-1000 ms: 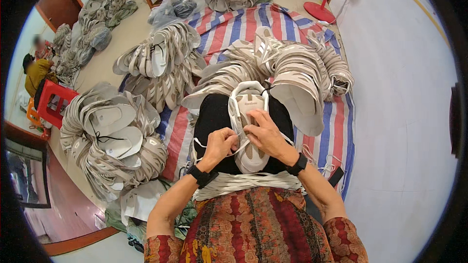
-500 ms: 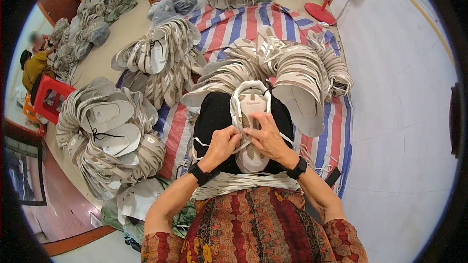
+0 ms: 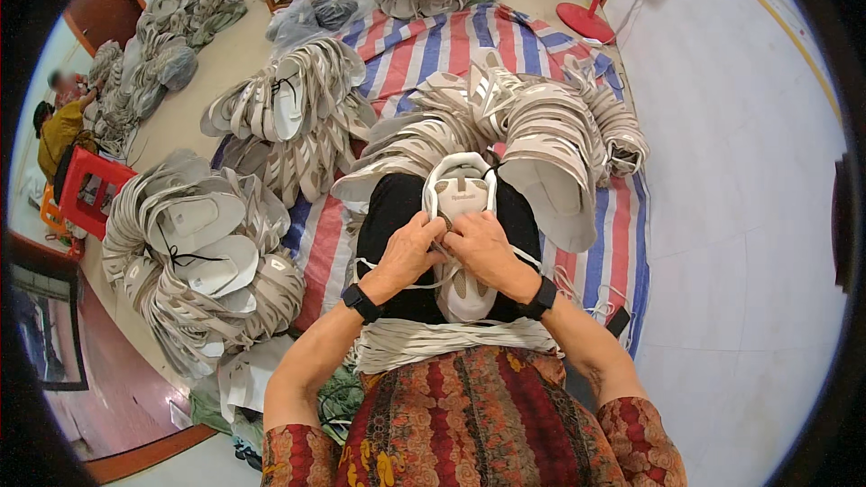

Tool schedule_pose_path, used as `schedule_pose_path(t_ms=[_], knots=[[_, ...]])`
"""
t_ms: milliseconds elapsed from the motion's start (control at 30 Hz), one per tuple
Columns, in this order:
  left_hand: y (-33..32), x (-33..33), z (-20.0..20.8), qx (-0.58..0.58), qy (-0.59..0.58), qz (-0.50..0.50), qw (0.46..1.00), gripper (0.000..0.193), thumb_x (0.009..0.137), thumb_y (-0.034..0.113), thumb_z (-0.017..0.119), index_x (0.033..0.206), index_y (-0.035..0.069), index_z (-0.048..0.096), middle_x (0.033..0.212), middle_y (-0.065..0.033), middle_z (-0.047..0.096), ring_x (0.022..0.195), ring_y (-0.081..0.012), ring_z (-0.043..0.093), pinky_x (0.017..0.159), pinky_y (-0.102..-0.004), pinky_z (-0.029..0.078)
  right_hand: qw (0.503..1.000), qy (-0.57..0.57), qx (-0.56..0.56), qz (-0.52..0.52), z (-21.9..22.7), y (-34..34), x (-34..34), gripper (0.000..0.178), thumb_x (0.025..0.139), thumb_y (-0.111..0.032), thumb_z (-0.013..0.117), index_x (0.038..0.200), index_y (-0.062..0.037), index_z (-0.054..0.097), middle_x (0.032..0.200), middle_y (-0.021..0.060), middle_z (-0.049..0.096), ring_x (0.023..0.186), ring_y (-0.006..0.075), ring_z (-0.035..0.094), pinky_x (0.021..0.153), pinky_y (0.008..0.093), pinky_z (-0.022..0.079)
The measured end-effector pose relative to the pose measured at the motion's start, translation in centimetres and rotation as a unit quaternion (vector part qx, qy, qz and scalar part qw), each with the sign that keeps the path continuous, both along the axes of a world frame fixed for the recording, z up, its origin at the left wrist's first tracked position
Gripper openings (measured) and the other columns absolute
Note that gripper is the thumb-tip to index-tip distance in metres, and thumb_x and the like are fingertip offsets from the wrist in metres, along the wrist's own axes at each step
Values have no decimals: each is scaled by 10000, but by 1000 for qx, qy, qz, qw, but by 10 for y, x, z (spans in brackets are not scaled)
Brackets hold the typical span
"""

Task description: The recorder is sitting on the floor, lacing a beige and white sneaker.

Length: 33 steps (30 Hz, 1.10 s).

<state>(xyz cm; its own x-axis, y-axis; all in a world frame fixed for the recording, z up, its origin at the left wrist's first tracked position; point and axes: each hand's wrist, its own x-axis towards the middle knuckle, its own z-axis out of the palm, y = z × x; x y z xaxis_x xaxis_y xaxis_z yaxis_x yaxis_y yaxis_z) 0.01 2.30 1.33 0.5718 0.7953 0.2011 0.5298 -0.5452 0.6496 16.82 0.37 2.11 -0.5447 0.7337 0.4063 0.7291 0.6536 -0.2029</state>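
A beige and white shoe upper (image 3: pixel 462 191) lies over my lap, toe toward me, its heel collar pointing away. My left hand (image 3: pixel 410 254) is closed, with thumb and fingers pinching the left eyelet edge. Across the tongue, my right hand (image 3: pixel 492 254) bends its fingers down onto the upper, closed close to the left fingertips. The fingertips are partly hidden. A white shoelace (image 3: pixel 401 286) trails out on the left below my left hand, and another stretch shows right of my right hand. White laces (image 3: pixel 451 343) lie bundled across my waist.
Stacked shoe uppers stand in a left pile (image 3: pixel 194 257), a pile beyond it (image 3: pixel 293 117) and a curved row (image 3: pixel 541 140) ahead, on a striped sheet (image 3: pixel 410 54). A red stool (image 3: pixel 95 189) and a seated person (image 3: pixel 63 131) are far left. A white wall (image 3: pixel 731 216) rises right.
My hands have moved slightly up the tongue toward the collar. My right fingers, spread before, are now bent and drawn together beside my left hand.
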Motion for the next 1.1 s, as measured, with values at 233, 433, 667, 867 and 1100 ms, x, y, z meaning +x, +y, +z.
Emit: schedule_pose_path(t_ms=[233,433,667,867,1100], knots=[[-22,-9,-4,-98,-122,-21,987,202,723,17,599,886,41,482,858,-134,457,752,-309,519,660,-367,450,942,50,159,-292,64,48,155,51,708,-97,548,730,-65,581,765,104,575,725,246,560,616,369,441],[-25,-6,-4,-47,-13,-72,996,144,775,82,578,900,31,531,855,-140,488,759,-318,546,647,-363,465,840,39,169,-513,87,59,265,203,732,-128,555,912,-48,602,912,127,581,837,277,554,720,364,448],[-32,-17,0,-14,46,-60,997,144,764,79,613,868,25,530,887,-117,491,738,-287,548,639,-334,468,998,57,-8,10,35,3,49,190,656,-59,581,845,-55,561,804,88,522,727,249,548,597,341,467],[-16,-17,7,-63,-66,-53,994,126,828,135,556,759,33,583,1059,-126,423,962,-235,456,822,-315,378,994,-62,87,-28,6,13,50,102,632,-118,555,703,-75,496,671,53,470,619,197,523,524,294,435],[-4,-8,-5,-175,-115,-50,977,184,818,183,561,718,31,583,936,-109,449,889,-206,425,790,-274,360,863,114,96,-483,58,57,217,133,813,-152,456,837,-83,567,660,110,591,606,312,581,527,402,436]])
